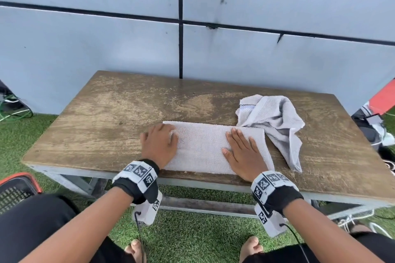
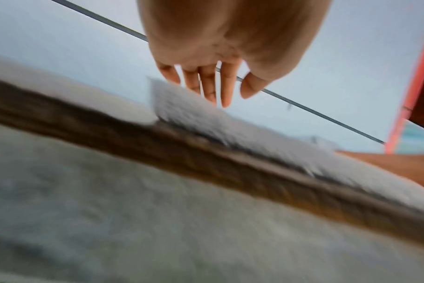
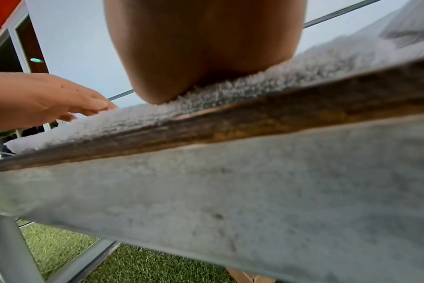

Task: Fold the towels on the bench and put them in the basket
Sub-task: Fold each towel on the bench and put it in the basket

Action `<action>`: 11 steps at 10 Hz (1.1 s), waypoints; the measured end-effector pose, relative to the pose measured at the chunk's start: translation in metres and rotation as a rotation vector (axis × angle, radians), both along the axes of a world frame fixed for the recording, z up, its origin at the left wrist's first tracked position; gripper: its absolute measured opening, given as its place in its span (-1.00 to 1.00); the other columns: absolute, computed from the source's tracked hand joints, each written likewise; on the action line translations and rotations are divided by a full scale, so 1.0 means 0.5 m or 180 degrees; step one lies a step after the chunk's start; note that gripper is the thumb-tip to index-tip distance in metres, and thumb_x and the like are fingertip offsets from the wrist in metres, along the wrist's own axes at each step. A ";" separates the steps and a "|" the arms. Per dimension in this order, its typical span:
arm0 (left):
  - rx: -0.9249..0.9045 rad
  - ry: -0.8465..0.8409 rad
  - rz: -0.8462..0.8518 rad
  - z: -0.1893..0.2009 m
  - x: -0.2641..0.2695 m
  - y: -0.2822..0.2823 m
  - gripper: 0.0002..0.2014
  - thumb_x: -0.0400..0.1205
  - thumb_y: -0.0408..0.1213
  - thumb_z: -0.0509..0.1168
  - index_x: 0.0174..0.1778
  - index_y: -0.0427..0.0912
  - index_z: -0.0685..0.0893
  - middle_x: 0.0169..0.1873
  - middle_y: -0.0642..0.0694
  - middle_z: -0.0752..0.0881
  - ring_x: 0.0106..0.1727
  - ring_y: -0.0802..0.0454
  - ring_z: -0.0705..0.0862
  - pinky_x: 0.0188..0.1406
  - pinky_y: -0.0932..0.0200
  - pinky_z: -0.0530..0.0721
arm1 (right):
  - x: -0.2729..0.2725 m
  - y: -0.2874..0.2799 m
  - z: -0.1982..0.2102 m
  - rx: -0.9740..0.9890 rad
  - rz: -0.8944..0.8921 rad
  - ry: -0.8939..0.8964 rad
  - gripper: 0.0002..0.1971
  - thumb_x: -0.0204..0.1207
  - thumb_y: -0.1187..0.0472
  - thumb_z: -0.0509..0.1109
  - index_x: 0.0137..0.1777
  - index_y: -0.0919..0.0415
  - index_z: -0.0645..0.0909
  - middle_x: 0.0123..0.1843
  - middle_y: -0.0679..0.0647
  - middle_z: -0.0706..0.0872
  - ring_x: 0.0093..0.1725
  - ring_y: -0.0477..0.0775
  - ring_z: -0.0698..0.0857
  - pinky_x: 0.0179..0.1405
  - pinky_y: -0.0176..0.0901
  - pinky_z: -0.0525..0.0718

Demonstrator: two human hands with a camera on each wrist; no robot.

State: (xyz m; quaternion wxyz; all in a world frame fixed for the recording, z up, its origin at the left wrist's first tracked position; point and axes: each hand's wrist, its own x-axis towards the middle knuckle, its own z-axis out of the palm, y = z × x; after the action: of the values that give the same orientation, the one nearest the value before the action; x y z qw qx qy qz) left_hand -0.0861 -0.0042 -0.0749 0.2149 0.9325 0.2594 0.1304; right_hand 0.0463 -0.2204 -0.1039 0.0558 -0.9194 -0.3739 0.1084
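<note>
A folded pale grey towel (image 1: 203, 147) lies flat near the front edge of the wooden bench (image 1: 106, 126). My left hand (image 1: 159, 144) rests on its left end, fingers slightly bent. My right hand (image 1: 243, 151) presses flat on its right end with straight fingers. In the left wrist view my left hand (image 2: 213, 76) hovers over the towel (image 2: 194, 114) with fingers extended. In the right wrist view my right palm (image 3: 194, 67) sits on the towel (image 3: 230, 95). A second, crumpled grey towel (image 1: 275, 121) lies at the bench's right. A black basket with a red rim (image 1: 16, 190) stands on the grass at the lower left.
A grey panelled wall (image 1: 128, 38) rises right behind the bench. Green cables (image 1: 15, 111) lie on the grass at far left, and bags and cords (image 1: 372, 128) at far right. My knees and feet are under the bench's front edge.
</note>
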 end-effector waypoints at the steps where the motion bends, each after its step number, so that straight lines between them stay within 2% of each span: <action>1: -0.0230 0.0419 0.0574 0.006 -0.012 0.070 -0.79 0.63 -0.01 0.18 -0.06 0.00 0.65 -0.05 0.04 0.71 0.09 -0.01 0.60 0.42 -0.19 0.27 | -0.001 -0.003 0.001 0.0034 0.0034 -0.0007 -0.39 0.67 -0.16 -0.22 0.65 0.02 -0.25 0.66 -0.10 -0.33 0.62 -0.14 -0.35 0.60 -0.03 -0.34; 2: -0.0544 0.0827 0.0599 0.010 -0.021 0.102 -0.69 0.60 0.12 0.23 -0.36 0.05 0.65 -0.44 0.05 0.70 -0.34 0.06 0.61 0.17 -0.05 0.56 | -0.001 -0.004 0.002 0.0005 0.0058 -0.0022 -0.39 0.67 -0.17 -0.22 0.65 0.01 -0.26 0.66 -0.10 -0.33 0.62 -0.14 -0.35 0.61 -0.02 -0.34; 3: -0.0800 0.0769 0.0373 0.014 -0.020 0.099 -0.69 0.59 0.06 0.30 -0.25 -0.09 0.77 -0.44 -0.11 0.73 -0.52 0.08 0.49 -0.44 0.28 0.48 | 0.000 -0.004 0.000 -0.0003 0.0053 -0.0018 -0.39 0.67 -0.16 -0.21 0.65 0.02 -0.25 0.67 -0.08 -0.32 0.62 -0.13 -0.34 0.60 -0.03 -0.35; 4: -0.1081 0.0606 0.0432 0.016 -0.018 0.094 -0.71 0.59 0.01 0.32 -0.18 -0.15 0.77 -0.29 -0.18 0.79 -0.39 -0.01 0.62 -0.36 0.22 0.56 | 0.000 -0.003 0.000 -0.0015 0.0061 -0.0038 -0.39 0.68 -0.16 -0.22 0.65 0.02 -0.26 0.67 -0.08 -0.32 0.62 -0.13 -0.35 0.60 -0.02 -0.34; 5: -0.1272 0.0530 0.0458 0.011 -0.014 0.093 -0.76 0.54 0.01 0.39 -0.25 -0.10 0.76 -0.28 -0.17 0.81 -0.27 -0.10 0.72 -0.24 0.14 0.65 | -0.001 -0.004 0.000 -0.0002 0.0057 -0.0054 -0.40 0.68 -0.16 -0.22 0.65 0.02 -0.25 0.67 -0.08 -0.32 0.62 -0.13 -0.34 0.60 -0.03 -0.34; 6: -0.1405 0.0343 0.0519 0.012 -0.014 0.093 -0.78 0.51 -0.05 0.43 -0.30 -0.13 0.74 -0.33 -0.13 0.77 -0.36 0.03 0.62 -0.34 0.22 0.55 | -0.002 -0.004 0.000 -0.0001 0.0066 -0.0064 -0.40 0.68 -0.16 -0.22 0.65 0.02 -0.25 0.67 -0.08 -0.31 0.62 -0.13 -0.34 0.60 -0.03 -0.34; 7: -0.1449 0.0183 0.0558 0.018 -0.015 0.096 -0.80 0.55 -0.15 0.41 -0.36 -0.14 0.67 -0.45 -0.08 0.67 -0.47 0.06 0.50 -0.45 0.25 0.47 | -0.001 -0.004 0.000 -0.0005 0.0063 -0.0067 -0.39 0.67 -0.16 -0.22 0.65 0.02 -0.25 0.67 -0.08 -0.31 0.62 -0.13 -0.34 0.61 -0.02 -0.33; 8: -0.1599 -0.0199 0.0757 0.020 -0.019 0.100 -0.85 0.57 -0.24 0.38 -0.27 -0.21 0.63 -0.40 -0.07 0.64 -0.40 0.02 0.52 -0.40 0.20 0.48 | -0.001 -0.005 0.000 -0.0040 0.0075 -0.0080 -0.35 0.62 -0.22 -0.30 0.65 0.02 -0.25 0.67 -0.07 -0.31 0.62 -0.13 -0.34 0.60 -0.03 -0.34; 9: -0.1599 -0.0657 0.0894 0.024 -0.024 0.097 -0.91 0.58 -0.26 0.31 -0.16 -0.19 0.59 -0.26 -0.06 0.64 -0.18 -0.07 0.60 -0.24 0.13 0.56 | -0.002 -0.005 0.001 -0.0007 0.0107 -0.0086 -0.16 0.38 -0.34 -0.52 0.65 0.03 -0.25 0.67 -0.09 -0.31 0.62 -0.13 -0.35 0.60 -0.03 -0.35; 10: -0.0831 -0.0517 0.0294 0.020 -0.026 0.052 -0.78 0.64 -0.18 0.20 0.17 -0.12 0.56 0.17 -0.05 0.64 0.22 -0.05 0.59 0.23 0.01 0.54 | -0.003 -0.004 0.001 -0.0011 0.0108 -0.0100 -0.10 0.30 -0.35 -0.59 0.65 0.03 -0.26 0.67 -0.07 -0.31 0.62 -0.13 -0.35 0.59 -0.03 -0.36; 11: 0.0279 0.0306 -0.0795 -0.005 -0.025 -0.022 -0.46 0.70 0.04 -0.11 0.59 -0.07 0.20 0.60 0.01 0.19 0.63 0.00 0.12 0.58 -0.08 -0.01 | -0.006 0.000 0.001 0.0001 0.0064 -0.0056 -0.10 0.35 -0.41 -0.54 0.65 0.05 -0.24 0.67 -0.05 -0.30 0.62 -0.12 -0.35 0.58 -0.02 -0.37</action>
State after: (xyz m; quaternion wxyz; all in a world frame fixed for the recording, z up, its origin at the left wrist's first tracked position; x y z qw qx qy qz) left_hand -0.0988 -0.0152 -0.0775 0.1758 0.9712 0.1454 0.0690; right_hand 0.0431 -0.2203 -0.1034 0.0516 -0.9165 -0.3836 0.1008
